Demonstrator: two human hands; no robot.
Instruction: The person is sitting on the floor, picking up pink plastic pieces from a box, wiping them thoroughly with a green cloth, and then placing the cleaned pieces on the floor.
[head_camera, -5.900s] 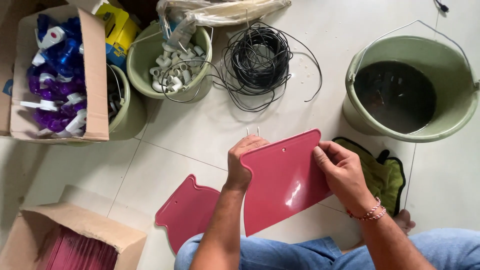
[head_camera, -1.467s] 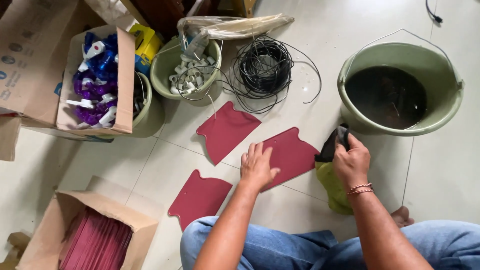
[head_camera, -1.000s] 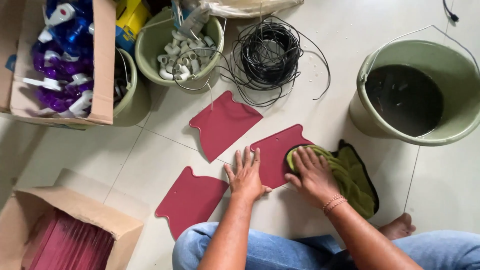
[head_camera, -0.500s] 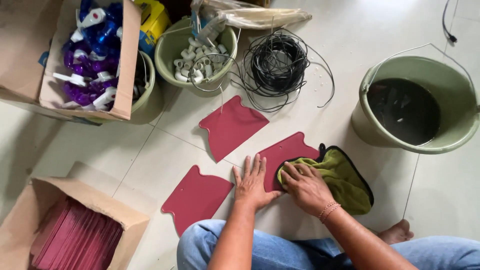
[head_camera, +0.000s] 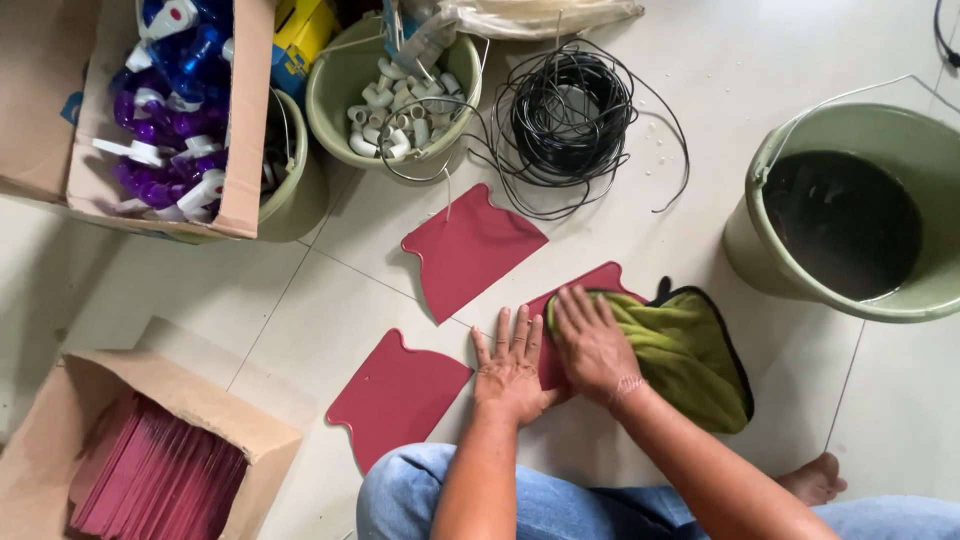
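Left hand (head_camera: 511, 368) lies flat, fingers spread, pinning the red sheet (head_camera: 585, 300) (on the floor); right hand (head_camera: 591, 340), open-palmed, presses the green cloth (head_camera: 690, 355) onto it.

Pale glossy tiled floor (head_camera: 700, 60)

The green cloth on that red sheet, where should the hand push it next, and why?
Probably slide the green cloth toward the sheet's near end. The right hand presses it on the far part of the red plastic sheet, while the left hand lies flat at the near edge, holding it to the floor. The part between the hands looks uncovered by cloth.
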